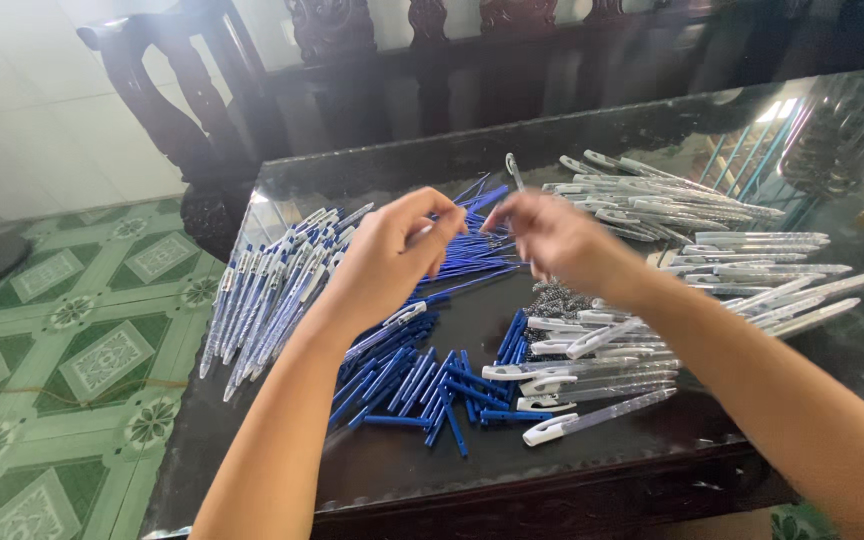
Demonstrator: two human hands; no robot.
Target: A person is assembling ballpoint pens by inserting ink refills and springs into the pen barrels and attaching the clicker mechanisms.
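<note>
My left hand (392,255) and my right hand (552,240) are raised together over the middle of a dark glass-topped table (592,455). Their fingertips nearly meet, pinched on a thin white-and-blue pen part that is blurred and mostly hidden by the fingers. Below my left hand lies a row of assembled pens (272,290). Loose blue pen pieces (422,385) are scattered under my wrists. Thin blue refills (482,255) lie behind my hands. A small heap of springs (552,300) sits under my right hand.
Clear pen barrels with white clips (592,370) lie at the front right, and more barrels (712,230) spread to the back right. A dark carved wooden bench (372,60) stands behind the table. Green patterned floor tiles (62,340) lie to the left.
</note>
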